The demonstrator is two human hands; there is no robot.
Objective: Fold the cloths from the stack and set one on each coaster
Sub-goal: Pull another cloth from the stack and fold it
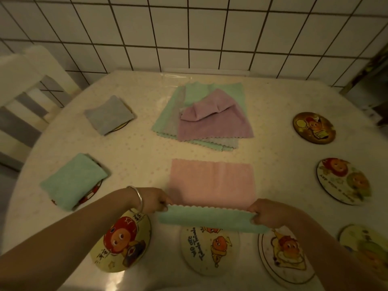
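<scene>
From where I am watching, a white chair point(27, 85) is standing off the bench point(134, 160) at ten o'clock. On the bench at about ten o'clock a folded grey cloth point(109, 114) is lying on a coaster that is barely showing under it, and at nine o'clock a folded green cloth point(72, 182) is covering most of a red coaster point(92, 193). The left hand point(154, 199), with a bangle point(136, 198) on its wrist, is pinching the left corner of a pink-and-green cloth point(212, 183); its grip is closed on that corner. Under the left forearm, at seven o'clock, a yellow coaster point(123, 238) is lying bare. The cloth being held is lying pink side up at the centre of the bench, with its near edge lifted and turned so the green underside is showing between the two hands. Beyond it, at twelve o'clock, the stack point(201, 114) of unfolded cloths is resting with a rumpled purple cloth point(212, 118) on top. At six o'clock a white coaster point(210, 250) is sitting just under the raised edge. The right hand point(265, 213) is gripping the right corner of the same cloth, fingers curled round it. More bare coasters are lying at five o'clock point(283, 253), three o'clock point(344, 181) and two o'clock point(313, 128).
</scene>
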